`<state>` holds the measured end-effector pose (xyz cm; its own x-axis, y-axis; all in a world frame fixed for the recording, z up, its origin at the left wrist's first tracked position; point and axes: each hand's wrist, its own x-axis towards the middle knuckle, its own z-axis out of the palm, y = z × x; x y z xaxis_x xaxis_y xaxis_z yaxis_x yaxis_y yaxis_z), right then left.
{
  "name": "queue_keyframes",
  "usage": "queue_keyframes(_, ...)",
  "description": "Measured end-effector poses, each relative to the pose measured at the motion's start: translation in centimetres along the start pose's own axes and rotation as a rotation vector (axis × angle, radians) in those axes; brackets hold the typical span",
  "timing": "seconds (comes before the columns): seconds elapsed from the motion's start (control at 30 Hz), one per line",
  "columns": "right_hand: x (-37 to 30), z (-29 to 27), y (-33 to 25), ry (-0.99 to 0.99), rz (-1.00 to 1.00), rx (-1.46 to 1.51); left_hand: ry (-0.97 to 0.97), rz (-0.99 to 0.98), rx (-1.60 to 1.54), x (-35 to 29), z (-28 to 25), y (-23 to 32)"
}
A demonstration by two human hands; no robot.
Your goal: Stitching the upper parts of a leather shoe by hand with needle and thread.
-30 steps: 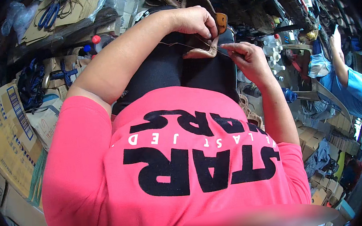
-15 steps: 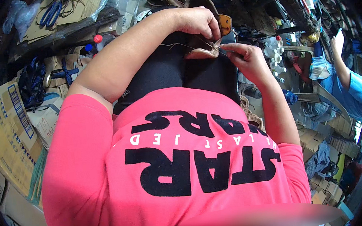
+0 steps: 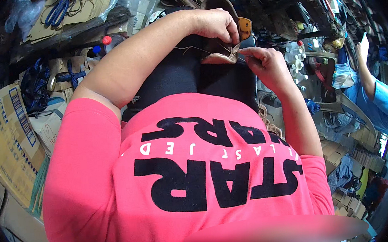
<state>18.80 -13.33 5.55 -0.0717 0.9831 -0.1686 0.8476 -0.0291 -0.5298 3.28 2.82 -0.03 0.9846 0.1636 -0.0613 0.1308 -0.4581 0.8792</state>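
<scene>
A brown leather piece, shaped like part of a shoe or sandal (image 3: 219,59), rests on my dark-trousered lap. Its curved far end (image 3: 217,1) rises beyond my left hand (image 3: 217,25), and a tan tab with holes (image 3: 245,28) sticks out beside it. My left hand reaches over from above, its fingers bent down together inside the piece; what they pinch is hidden. A thin pale thread (image 3: 187,48) trails leftward from the leather. On the other side, my right hand (image 3: 268,64) is closed with its index finger pointing at the leather's right edge; anything between its fingers is too small to name.
Blue-handled scissors (image 3: 56,13) lie on cardboard at the far left. Bottles with red and blue caps (image 3: 107,41) stand nearby. A large cardboard box (image 3: 11,141) is at left. Clear bottles (image 3: 296,61) stand at right, where another person in blue (image 3: 375,105) sits.
The leather piece and both hands appear slightly further right. Both hands keep nearly the same pose, with the right index fingertip still at the leather's edge.
</scene>
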Motion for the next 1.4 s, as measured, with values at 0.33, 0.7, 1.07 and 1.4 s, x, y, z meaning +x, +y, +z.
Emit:
queue_keyframes(0.33,-0.5,1.1,0.8,0.074,0.018,0.116,-0.010,0.010,0.019,0.1,-0.1,-0.1)
queue_keyframes(0.7,0.5,0.1,0.0,-0.009,0.027,0.099,-0.005,0.014,0.055,0.9,0.3,-0.5)
queue_keyframes(1.07,2.6,-0.3,4.9,-0.217,-0.009,0.403,0.001,0.087,0.293,0.0,-0.2,0.2)
queue_keyframes(1.4,2.6,1.2,4.0,-0.124,-0.042,0.400,0.112,0.096,0.300,-0.2,0.8,-0.4)
